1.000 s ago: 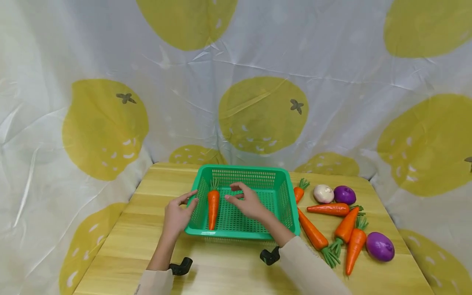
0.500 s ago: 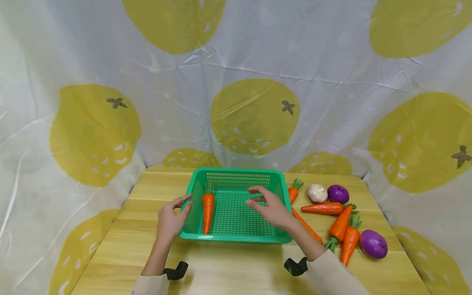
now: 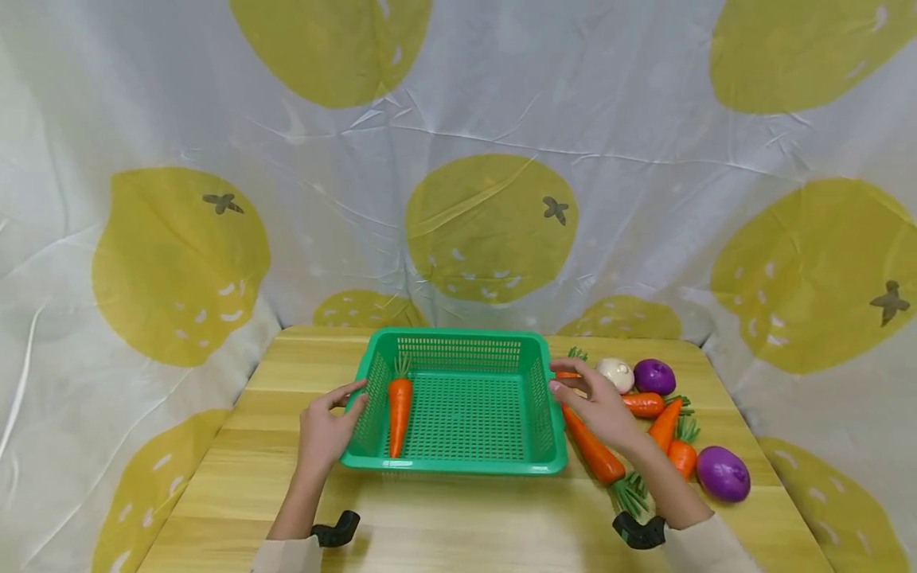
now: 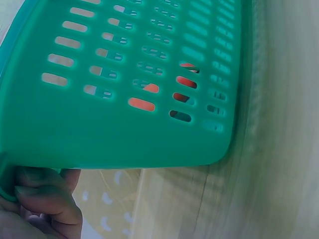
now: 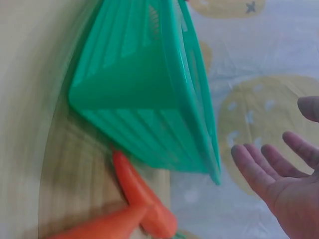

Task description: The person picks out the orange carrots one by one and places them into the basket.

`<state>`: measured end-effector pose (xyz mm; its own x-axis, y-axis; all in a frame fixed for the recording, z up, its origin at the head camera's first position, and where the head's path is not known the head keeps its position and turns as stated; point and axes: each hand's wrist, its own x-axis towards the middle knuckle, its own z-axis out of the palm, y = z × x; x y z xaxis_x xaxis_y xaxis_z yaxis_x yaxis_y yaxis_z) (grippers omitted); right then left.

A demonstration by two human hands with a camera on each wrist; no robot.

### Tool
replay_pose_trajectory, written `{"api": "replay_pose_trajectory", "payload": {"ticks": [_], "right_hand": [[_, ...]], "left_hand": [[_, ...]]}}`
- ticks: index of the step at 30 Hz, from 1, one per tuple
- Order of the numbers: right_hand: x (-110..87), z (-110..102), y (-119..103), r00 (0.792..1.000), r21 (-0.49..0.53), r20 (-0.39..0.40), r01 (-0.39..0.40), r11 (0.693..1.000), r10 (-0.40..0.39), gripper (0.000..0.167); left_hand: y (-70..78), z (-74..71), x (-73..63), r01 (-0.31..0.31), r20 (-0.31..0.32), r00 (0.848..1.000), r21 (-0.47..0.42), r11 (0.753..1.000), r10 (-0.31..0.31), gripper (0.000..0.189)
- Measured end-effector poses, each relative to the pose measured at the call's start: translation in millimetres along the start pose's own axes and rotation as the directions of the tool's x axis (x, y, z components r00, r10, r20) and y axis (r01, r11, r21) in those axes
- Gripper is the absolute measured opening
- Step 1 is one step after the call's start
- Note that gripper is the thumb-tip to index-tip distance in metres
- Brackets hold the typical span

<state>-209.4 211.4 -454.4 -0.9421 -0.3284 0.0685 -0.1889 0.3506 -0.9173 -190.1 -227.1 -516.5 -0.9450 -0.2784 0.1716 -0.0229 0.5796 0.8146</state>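
Note:
A green plastic basket (image 3: 458,465) stands on the wooden table with one carrot (image 3: 399,414) lying inside near its left wall. My left hand (image 3: 325,426) holds the basket's left rim; in the left wrist view its fingers (image 4: 50,201) curl under the rim's edge. Just beyond the right rim hovers my right hand (image 3: 598,402), fingers apart and nothing held. The right wrist view has this hand (image 5: 289,189) clear of the basket wall (image 5: 129,84). Below it on the table lies another carrot (image 3: 591,450), partly covered in the head view.
Right of the basket lie more carrots (image 3: 664,426), a white onion-like bulb (image 3: 614,374) and two purple ones, one at the back (image 3: 654,376) and one nearer (image 3: 723,474). A lemon-print cloth (image 3: 494,111) hangs behind the table (image 3: 444,525).
My right hand has moved right, from above the basket's inside to past its right rim. My left hand stays at the left rim. The head view has shifted slightly.

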Motion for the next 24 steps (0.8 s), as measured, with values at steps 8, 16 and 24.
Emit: {"api": "replay_pose_trajectory", "payload": {"ticks": [8, 16, 24], "right_hand": [[-16.1, -40.7, 13.7, 0.997, -0.109, -0.071, -0.015, 0.994, 0.007, 0.045], [-30.3, -48.2, 41.6, 0.997, -0.146, -0.073, -0.031, 0.989, 0.021, 0.045], [-43.0, -44.6, 65.9, 0.99, -0.103, -0.041, -0.139, 0.985, 0.136, 0.054]], "left_hand": [[-0.1, -2.6, 1.1, 0.0, 0.016, 1.0, 0.007, 1.0, 0.0, 0.031], [0.0, -8.1, -0.1, 0.029, 0.088, 0.996, 0.01, 1.0, -0.03, 0.042], [0.9, -7.3, -0.8, 0.027, 0.088, 0.996, 0.013, 1.0, -0.028, 0.041]]}}
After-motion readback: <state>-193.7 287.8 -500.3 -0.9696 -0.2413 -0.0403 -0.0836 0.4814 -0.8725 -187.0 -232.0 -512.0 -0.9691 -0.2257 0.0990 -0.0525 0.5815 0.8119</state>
